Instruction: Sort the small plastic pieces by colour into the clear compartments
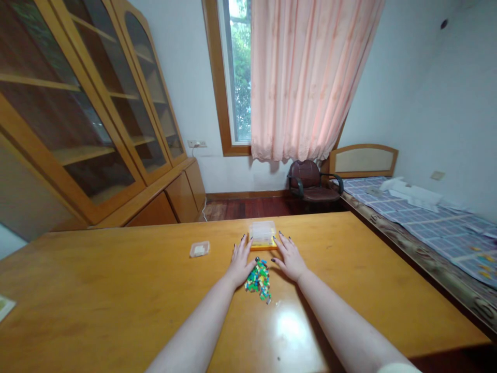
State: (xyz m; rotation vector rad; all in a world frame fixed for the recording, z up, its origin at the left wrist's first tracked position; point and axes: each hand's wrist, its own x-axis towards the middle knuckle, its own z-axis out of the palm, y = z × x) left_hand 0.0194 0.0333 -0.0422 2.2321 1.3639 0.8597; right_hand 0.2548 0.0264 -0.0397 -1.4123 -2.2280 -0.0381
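Observation:
My left hand [241, 261] lies flat on the wooden table, fingers spread. Its fingertips are at the left side of a clear plastic box [262, 233] with a yellow-orange front edge. At that box's right side is my right hand [290, 259], palm down with fingers apart. Between the two hands, on my side of the box, sits a small heap of tiny building bricks [258, 280] in green, blue, yellow and white. My left thumb touches or nearly touches the heap. Neither hand holds anything.
A small clear tray [200, 249] with something pale in it stands left of my hands on the table [135, 295]. A card or booklet [5, 306] lies at the far left edge. Beyond are a brown armchair [312, 184], a bed [419, 212] and a glass-door cabinet [134, 181].

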